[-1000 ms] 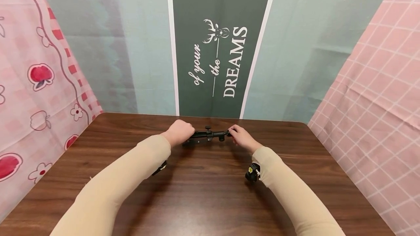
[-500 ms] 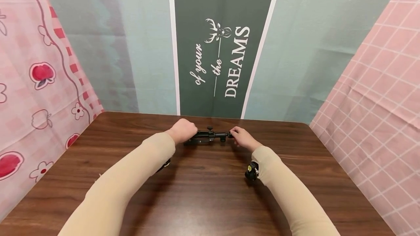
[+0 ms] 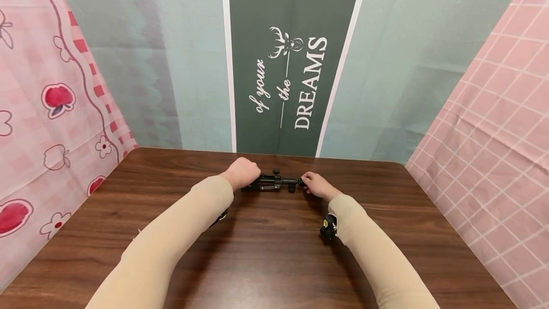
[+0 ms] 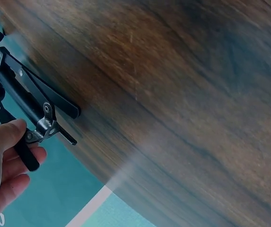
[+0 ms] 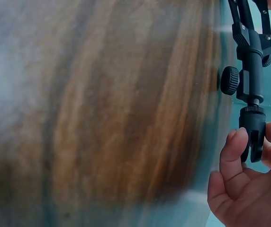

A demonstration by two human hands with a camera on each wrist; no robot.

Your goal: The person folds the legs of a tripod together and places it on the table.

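Note:
A small black tripod (image 3: 270, 183) lies sideways between my two hands, held over the far part of the table. My left hand (image 3: 242, 173) covers its leg end in the head view. In the left wrist view, that hand's thumb and fingers pinch one tripod leg (image 4: 27, 156); another leg (image 4: 59, 101) is spread out from the central tube. On the opposite end, my right hand (image 3: 316, 185) pinches the forked head (image 5: 252, 124) between thumb and fingers. A round side knob (image 5: 230, 80) sticks out from the tripod collar.
The brown wood-grain table (image 3: 266, 261) reaches back to a green and pale blue curtain (image 3: 274, 123) with white lettering. Pink cloths stand along the left and right sides. A black wrist camera (image 3: 329, 227) hangs below my right sleeve.
The tripod and both hands have shifted slightly right and a little lower in the head view. The view itself has moved slightly. Both grips look the same.

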